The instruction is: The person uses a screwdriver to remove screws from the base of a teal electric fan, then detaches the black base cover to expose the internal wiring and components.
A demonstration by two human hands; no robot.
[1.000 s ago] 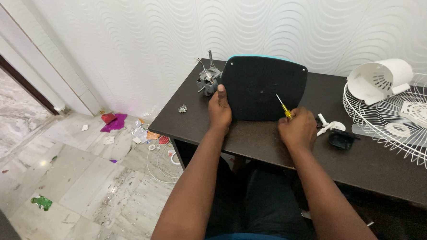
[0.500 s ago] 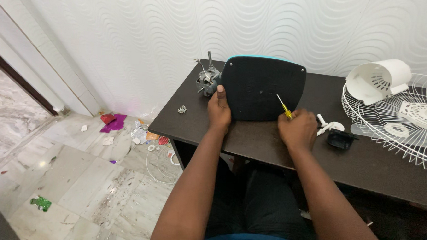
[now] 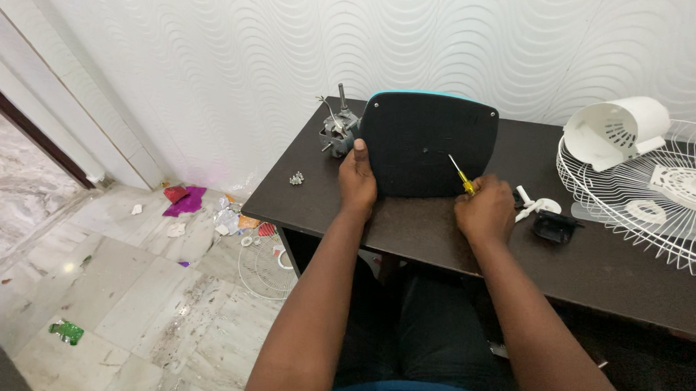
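A black rounded-square fan base (image 3: 429,140) with a teal rim stands on edge on the dark table (image 3: 409,229), its flat underside facing me. My left hand (image 3: 357,180) grips its lower left edge, thumb up along the side. My right hand (image 3: 485,208) holds a small yellow-handled screwdriver (image 3: 459,174) whose tip points at the lower right part of the underside.
A metal fan motor (image 3: 337,128) sits behind the base at left, with small screws (image 3: 295,177) near the table's left edge. Right of my hand lie white plastic parts (image 3: 537,204), a black piece (image 3: 555,226), a white wire fan guard (image 3: 661,201) and a white motor housing (image 3: 615,129). Scraps litter the floor.
The screwdriver tip has shifted slightly left and up against the underside. Both hands and the base stay almost where they were.
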